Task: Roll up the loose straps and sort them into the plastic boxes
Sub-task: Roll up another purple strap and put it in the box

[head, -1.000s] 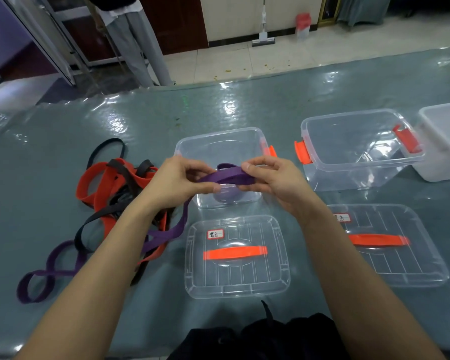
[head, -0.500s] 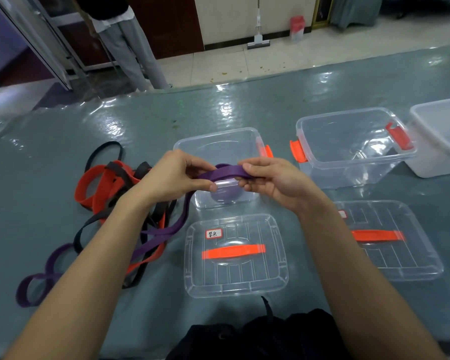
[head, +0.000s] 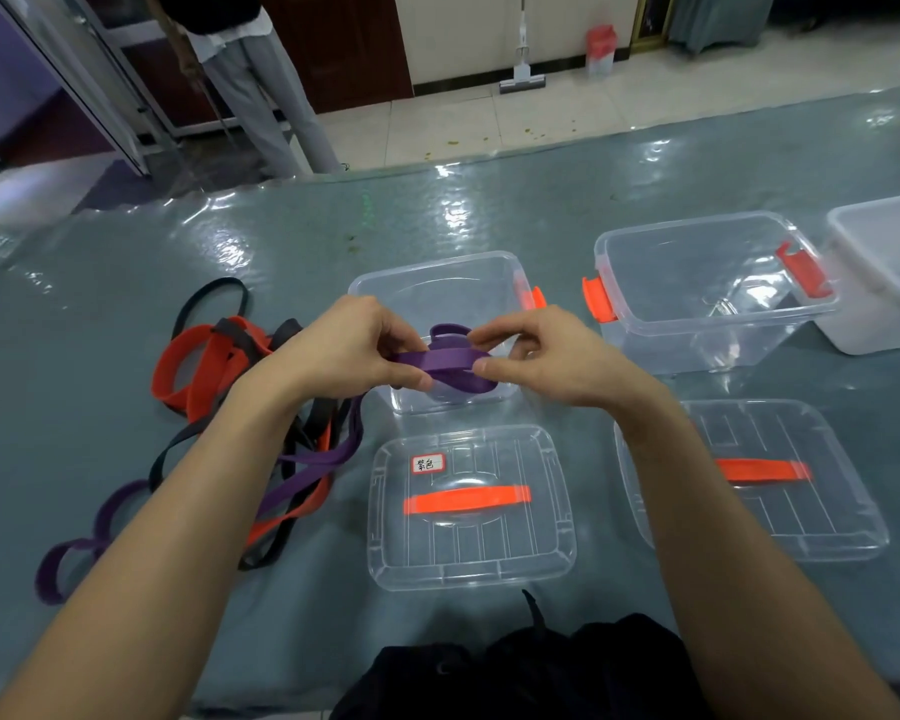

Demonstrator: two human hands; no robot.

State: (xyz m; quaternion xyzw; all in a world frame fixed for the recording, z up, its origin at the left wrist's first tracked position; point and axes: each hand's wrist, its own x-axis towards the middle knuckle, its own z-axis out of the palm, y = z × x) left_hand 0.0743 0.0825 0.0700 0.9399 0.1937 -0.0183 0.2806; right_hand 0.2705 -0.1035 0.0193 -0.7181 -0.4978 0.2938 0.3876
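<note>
1. Slippage is the main risk: if either pinch loosens, the half-formed coil of the purple strap between the hands would likely spring open.
2. Snagging is next: the strap's tail trails down and left of the grip into the strap pile and may drag others along.
3. Left hand and right hand face each other, fingers and thumbs clamped on the strap, just above the open clear box.

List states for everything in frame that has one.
Purple strap: partly coiled, pinched by both hands, tail trailing to pile.
Left hand: pinching strap.
Right hand: pinching strap.
Left box: open, lid off.
Right box: open, empty.
Left lid: off, lying flat.
Right lid: off, lying flat.
Pile: loose, tangled.
</note>
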